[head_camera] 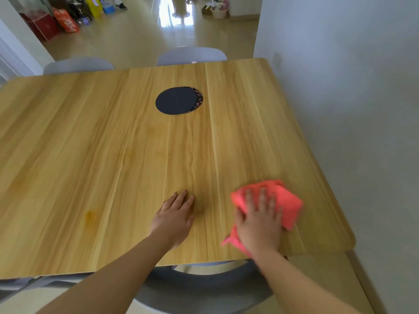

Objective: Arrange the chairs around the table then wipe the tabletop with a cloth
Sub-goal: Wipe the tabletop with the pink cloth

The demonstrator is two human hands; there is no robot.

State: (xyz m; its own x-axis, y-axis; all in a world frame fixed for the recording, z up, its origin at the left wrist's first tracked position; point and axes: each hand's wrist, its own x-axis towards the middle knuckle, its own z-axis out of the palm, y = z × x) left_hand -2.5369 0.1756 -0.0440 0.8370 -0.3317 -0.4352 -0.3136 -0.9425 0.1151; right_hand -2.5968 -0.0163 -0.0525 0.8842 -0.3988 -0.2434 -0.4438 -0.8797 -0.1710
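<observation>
- the right hand (260, 225) lies palm down on the pink cloth (289, 207), its grip apart: fingers straight and spread, pressing the cloth flat and not curled round it.
- the pink cloth is bunched on the wooden worktop (90, 155) near its near right corner; one tail of it sticks out by the wrist, close to the near edge.
- the left hand (174, 220) rests flat on the bare worktop just beside the cloth, to its left, its grip also apart: fingers straight and close together, holding nothing.
- two dark round mats (175, 100) sit stacked towards the far middle of the worktop, well apart from both hands; the lower one, patterned, shows as a crescent at the right.
- a faint yellowish mark (90, 215) shows on the wood to the left of the left hand.
- two grey chair backs (78, 65) (191, 55) stand tucked against the far edge.
- a third grey chair (204, 282) sits at the near edge, between the forearms, its seat partly under the worktop.
- a pale wall (340, 64) runs along the right side.
- red and yellow bags (65, 20) stand on the glossy floor at far left.
</observation>
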